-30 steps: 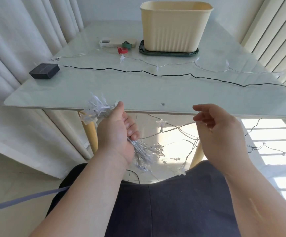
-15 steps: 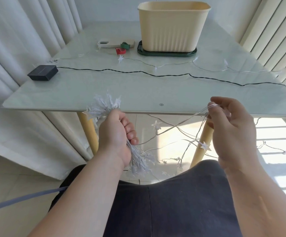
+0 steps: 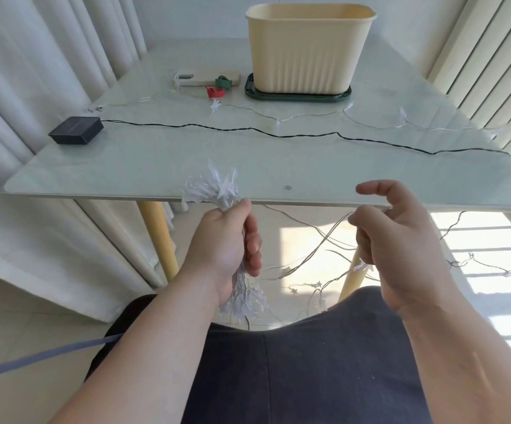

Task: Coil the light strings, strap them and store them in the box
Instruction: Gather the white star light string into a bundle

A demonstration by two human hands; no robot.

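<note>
Table (image 3: 156, 166), left hand (image 3: 223, 249) grips coil (image 3: 214, 188), right hand (image 3: 401, 246) wire (image 3: 329, 237)

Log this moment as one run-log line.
step: coiling | left grip: holds coiled bundle of clear star-shaped light string | right grip: pinches loose clear wire strand | cream ribbed plastic box: untouched

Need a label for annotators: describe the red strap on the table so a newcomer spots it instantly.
Find the tall cream ribbed plastic box on its dark green tray at the far side of the pale glass table. Just left of the tray lie two small coiled straps. The red coiled strap is the nearer one, in front of the dark green coiled strap.
</note>
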